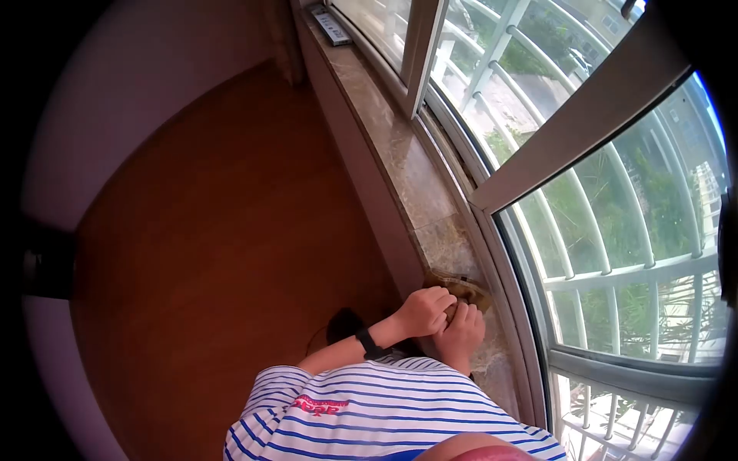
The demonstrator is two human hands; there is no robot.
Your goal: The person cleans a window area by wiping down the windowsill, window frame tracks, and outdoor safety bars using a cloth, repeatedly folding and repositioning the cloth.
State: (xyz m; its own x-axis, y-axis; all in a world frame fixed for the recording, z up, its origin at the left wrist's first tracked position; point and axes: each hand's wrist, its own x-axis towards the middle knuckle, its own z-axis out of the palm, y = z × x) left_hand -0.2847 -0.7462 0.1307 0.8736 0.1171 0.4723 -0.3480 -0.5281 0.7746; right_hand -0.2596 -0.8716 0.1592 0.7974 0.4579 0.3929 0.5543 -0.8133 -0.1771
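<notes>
Both of my hands are together over the marble windowsill (411,177), close to my striped shirt. My left hand (427,310), with a black band on its wrist, has its fingers curled in against a brown cloth (467,290). Beside it on the right, my right hand (463,329) also has bent fingers pressed on the cloth. The fingertips of the two hands nearly meet. The cloth is bunched on the sill and partly covered by my fingers.
A sliding window frame (538,161) with white bars outside runs along the right. A white power strip (330,25) lies at the sill's far end. Reddish-brown floor (231,215) spreads on the left, and a dark object (344,326) stands near my left forearm.
</notes>
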